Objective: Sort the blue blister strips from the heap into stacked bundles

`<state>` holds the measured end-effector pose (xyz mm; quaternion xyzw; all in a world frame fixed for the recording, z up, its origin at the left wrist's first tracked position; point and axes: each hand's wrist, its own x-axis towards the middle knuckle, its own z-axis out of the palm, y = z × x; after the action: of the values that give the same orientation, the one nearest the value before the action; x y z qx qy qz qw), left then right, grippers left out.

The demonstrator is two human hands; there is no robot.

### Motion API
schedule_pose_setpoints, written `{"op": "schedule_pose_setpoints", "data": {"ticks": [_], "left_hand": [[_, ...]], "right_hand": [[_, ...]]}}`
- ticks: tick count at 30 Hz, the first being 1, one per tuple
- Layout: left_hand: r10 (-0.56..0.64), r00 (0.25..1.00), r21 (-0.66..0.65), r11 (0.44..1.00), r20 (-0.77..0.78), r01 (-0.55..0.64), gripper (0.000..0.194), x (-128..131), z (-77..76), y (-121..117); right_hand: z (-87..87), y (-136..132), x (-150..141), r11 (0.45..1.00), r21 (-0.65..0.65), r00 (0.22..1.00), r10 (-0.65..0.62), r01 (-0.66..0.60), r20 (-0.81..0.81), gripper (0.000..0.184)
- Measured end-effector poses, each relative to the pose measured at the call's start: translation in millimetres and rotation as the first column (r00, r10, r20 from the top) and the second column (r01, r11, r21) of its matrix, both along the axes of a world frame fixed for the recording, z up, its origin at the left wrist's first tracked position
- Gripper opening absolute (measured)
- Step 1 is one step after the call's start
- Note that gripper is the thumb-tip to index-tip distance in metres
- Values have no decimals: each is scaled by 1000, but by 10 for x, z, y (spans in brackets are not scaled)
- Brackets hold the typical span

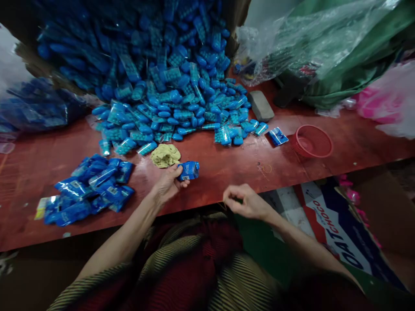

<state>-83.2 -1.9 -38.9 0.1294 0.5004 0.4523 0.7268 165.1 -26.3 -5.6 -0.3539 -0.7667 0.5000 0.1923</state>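
Observation:
My left hand (167, 185) grips a small blue printed packet (188, 170), thumb on top, just above the table's front edge. My right hand (243, 201) is closed in a pinch off to the right, in front of the edge. A thin orange strand (223, 204) shows at its fingertips, too fine to make out fully. A lump of yellowish dough-like stuff (165, 155) lies right behind my left hand. To the left is a heap of blue packets (94, 188). One more blue packet (278, 136) lies by itself on the right.
A big pile of clear-and-blue bead-filled tubes (181, 99) spills from a carton across the red table (207, 151). A grey block (261, 106), a red plastic basket (313, 141) and thin yellow bands (266, 168) are to the right. Plastic-wrapped bags (324, 52) stand behind.

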Motion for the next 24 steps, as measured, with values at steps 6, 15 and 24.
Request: {"op": "schedule_pose_setpoints", "data": {"ticks": [6,15,24], "left_hand": [[22,1000,140,990,-18,-19,26,130,87,-30],[67,993,324,946,-100,-32,44,292,121,-129],[40,991,359,933,-126,8,45,269,200,-224]], "right_hand": [[-262,-606,126,938,-40,745,300,-345,596,20],[-145,-212,-162,848,350,906,-424,398,-4,54],[-208,143,-532,787,458,910,-370,413,-186,23]]}}
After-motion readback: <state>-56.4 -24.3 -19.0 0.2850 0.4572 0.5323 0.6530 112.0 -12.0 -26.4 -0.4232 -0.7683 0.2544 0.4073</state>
